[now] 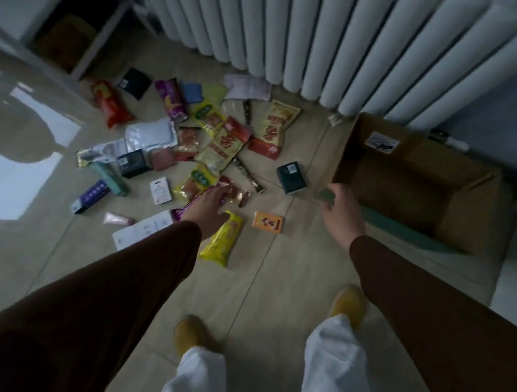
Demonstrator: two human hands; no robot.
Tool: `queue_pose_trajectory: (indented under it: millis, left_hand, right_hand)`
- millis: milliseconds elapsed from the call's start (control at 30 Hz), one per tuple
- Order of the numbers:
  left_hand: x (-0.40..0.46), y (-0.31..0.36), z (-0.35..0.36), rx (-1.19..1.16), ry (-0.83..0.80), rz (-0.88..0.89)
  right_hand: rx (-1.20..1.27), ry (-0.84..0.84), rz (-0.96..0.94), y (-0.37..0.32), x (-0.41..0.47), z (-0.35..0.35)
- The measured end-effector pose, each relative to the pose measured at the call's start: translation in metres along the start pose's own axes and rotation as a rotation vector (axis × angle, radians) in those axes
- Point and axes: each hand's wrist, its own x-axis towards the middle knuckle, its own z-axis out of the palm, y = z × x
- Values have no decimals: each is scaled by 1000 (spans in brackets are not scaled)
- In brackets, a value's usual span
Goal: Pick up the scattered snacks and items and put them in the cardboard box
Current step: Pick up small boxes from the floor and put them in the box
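Note:
Snacks and small boxes lie scattered on the tiled floor below the radiator. Among them are a long yellow packet (222, 239), an orange carton (268, 222), a dark blue box (291, 178), a big yellow bag (277, 122), a purple bag (171, 99) and a red bag (112, 104). My left hand (208, 206) reaches over small red wrapped snacks (232, 191), fingers apart, holding nothing. My right hand (339, 207) hovers at the near left corner of the open cardboard box (472, 207), fingers curled around a small greenish item (326, 196). A teal item (399, 228) lies inside the box.
A white column radiator (289, 32) lines the wall behind the pile and box. A shelf unit (80, 30) stands at the back left. My feet in yellow shoes (347, 305) stand on bare tiles in front of the pile.

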Motion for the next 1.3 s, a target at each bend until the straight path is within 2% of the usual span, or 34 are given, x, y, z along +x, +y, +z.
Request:
queue_pose_trajectory:
  millis: [267,433,633,900,1033,1167,1300]
  left_hand:
    - [-67,-188,-65,-82,-20,-131]
    - [-70,-261,-92,-63,12,-243]
    - [-61,-334,-110,-75,5,-272]
    - [-45,-464,-147,-65,-73,-248]
    - [-31,-535,-173,12,-132,-177]
    - [-13,-588,-191,59,-146,-106]
    - [15,-624,-192,97,-140,-80]
  right_hand:
    - [-48,-80,-69,-154,-58,136]
    - [-94,-177,-176,-226,-60,197]
    - [-125,-220,-209,-300,-51,262]
    - [-138,-231,-143,-398,-57,363]
    - [-111,-204,-41,-438,-65,425]
    - [-127,-197,47,-461,-72,482]
    - [-102,-202,55,-470,-67,527]
